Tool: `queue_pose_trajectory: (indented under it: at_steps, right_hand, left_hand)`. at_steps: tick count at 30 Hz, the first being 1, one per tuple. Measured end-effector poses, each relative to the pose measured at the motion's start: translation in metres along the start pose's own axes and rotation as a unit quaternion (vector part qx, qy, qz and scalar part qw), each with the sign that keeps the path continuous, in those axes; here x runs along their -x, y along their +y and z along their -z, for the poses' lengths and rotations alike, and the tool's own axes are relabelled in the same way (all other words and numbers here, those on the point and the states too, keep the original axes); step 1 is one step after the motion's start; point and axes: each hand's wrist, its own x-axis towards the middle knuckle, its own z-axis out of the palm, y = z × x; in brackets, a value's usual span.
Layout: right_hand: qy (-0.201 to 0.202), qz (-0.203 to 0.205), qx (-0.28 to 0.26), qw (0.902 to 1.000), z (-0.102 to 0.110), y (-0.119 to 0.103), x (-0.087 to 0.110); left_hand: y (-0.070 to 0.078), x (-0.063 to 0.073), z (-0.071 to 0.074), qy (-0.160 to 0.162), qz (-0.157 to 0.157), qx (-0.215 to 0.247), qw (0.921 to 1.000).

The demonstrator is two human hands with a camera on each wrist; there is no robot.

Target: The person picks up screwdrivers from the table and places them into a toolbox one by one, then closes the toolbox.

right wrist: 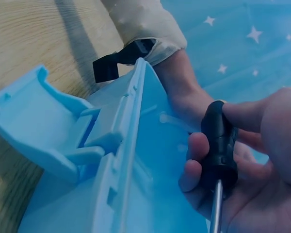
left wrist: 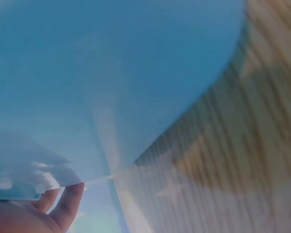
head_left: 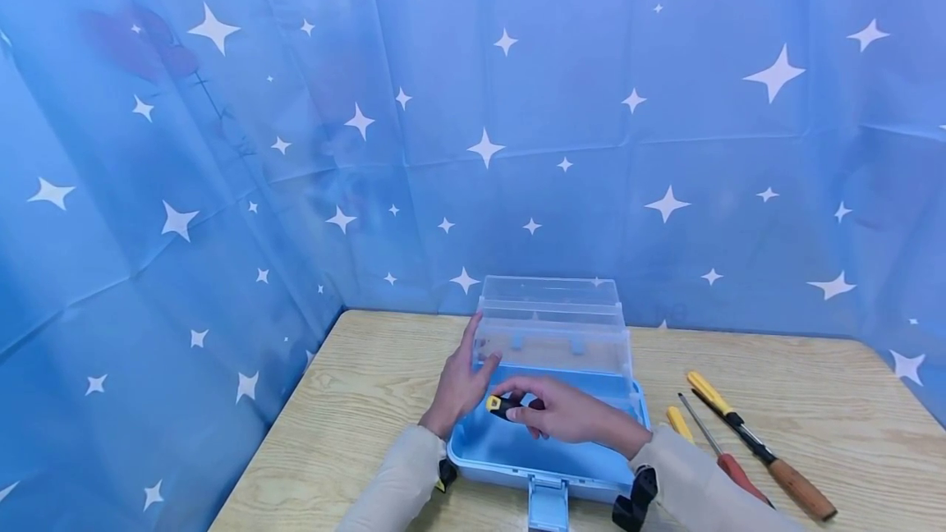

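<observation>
A light blue toolbox (head_left: 510,473) stands on the table with its clear lid (head_left: 547,314) raised at the back. My left hand (head_left: 460,384) holds the lid's left edge, the thumb in front of the clear plastic. In the left wrist view its fingers (left wrist: 70,206) show at the lower left beside that plastic. Over the box's inside, my right hand (head_left: 565,410) grips a screwdriver (head_left: 498,406) by its black and yellow handle. The right wrist view shows the handle and part of the metal shank (right wrist: 217,208); the tip is out of frame.
Right of the box lie a red-handled screwdriver (head_left: 741,479), a yellow-handled screwdriver (head_left: 705,388), a wooden-handled tool (head_left: 801,489) and another yellow handle (head_left: 678,424), partly behind my right sleeve. The front latch (head_left: 548,506) hangs open. A starry blue curtain (head_left: 562,105) stands behind the table.
</observation>
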Motion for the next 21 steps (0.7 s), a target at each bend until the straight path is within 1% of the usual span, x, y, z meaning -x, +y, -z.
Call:
queue_pose_trajectory:
  at_steps: [4, 7, 11, 21]
  right_hand:
    - [-0.006, -0.003, -0.001, 1.0, 0.0001, 0.0017, 0.0003]
    - [-0.012, 0.003, 0.005, 0.9999, 0.0004, 0.0025, 0.0007]
    - [-0.019, 0.009, 0.009, 0.9997, 0.0007, 0.0042, 0.0018]
    - [-0.03, 0.011, 0.008, 0.9995, -0.0007, 0.0086, 0.0047]
  left_hand:
    - [0.0004, 0.0, 0.0002, -0.001, 0.008, 0.003, 1.0]
    - [0.0005, -0.0001, 0.0, -0.002, 0.01, 0.005, 0.9999]
    - [0.0006, 0.0, -0.0001, -0.003, 0.008, 0.006, 1.0]
    - [0.001, 0.0008, -0.0009, 0.01, 0.004, 0.002, 0.9999]
